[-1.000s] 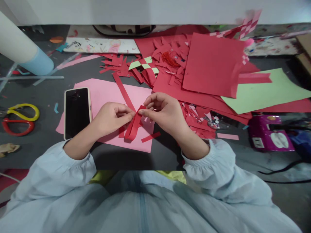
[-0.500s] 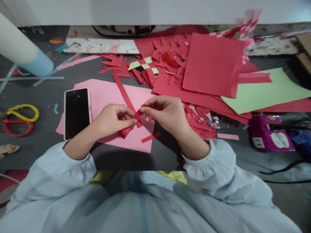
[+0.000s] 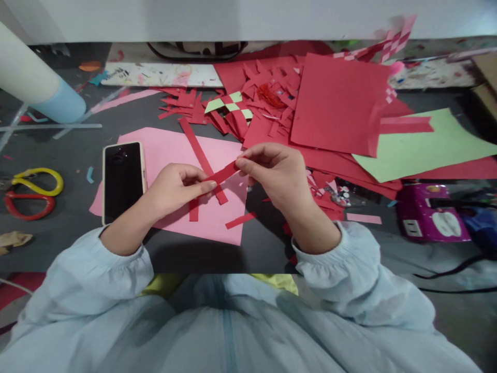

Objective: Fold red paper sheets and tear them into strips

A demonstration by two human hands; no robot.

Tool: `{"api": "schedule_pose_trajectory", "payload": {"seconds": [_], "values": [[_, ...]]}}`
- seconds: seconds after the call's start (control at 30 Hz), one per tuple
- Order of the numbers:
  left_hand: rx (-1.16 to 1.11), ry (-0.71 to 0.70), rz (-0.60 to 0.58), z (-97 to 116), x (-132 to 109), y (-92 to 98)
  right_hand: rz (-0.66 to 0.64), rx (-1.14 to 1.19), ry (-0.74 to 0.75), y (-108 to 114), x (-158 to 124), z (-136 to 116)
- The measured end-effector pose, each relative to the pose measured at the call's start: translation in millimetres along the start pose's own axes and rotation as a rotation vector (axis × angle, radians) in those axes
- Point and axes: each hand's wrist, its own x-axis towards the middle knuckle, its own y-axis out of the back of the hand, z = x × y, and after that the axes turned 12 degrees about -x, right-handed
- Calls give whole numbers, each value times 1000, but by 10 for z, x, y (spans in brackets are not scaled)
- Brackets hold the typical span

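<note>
My left hand (image 3: 176,186) and my right hand (image 3: 274,173) each pinch one end of a short red paper strip (image 3: 223,173), stretched nearly straight between them above a pink paper sheet (image 3: 171,150). A longer red strip (image 3: 196,145) lies diagonally on the pink sheet beneath my hands. Two more red strips lie on the sheet, one (image 3: 193,210) under my left hand and one (image 3: 240,220) near its front edge.
A black phone (image 3: 123,178) lies left of the pink sheet. Yellow and red scissors (image 3: 29,191) sit at far left. A pile of red sheets and strips (image 3: 310,103), a green sheet (image 3: 435,142) and a purple device (image 3: 430,212) fill the right. A white roll (image 3: 34,77) stands at back left.
The red strip hung folded in a loop between my hands; my right hand has drawn up and to the right, pulling the strip out nearly straight.
</note>
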Motion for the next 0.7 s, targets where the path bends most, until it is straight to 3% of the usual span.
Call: {"api": "schedule_pose_trajectory", "payload": {"seconds": [0.13, 0.37, 0.7], "values": [[-51, 0, 27, -4, 1, 15, 69, 19, 16, 35, 24, -13], [-74, -14, 134, 24, -4, 6, 76, -34, -4, 37, 28, -57], [-57, -3, 147, 60, -16, 13, 98, -17, -49, 48, 70, 16]]}}
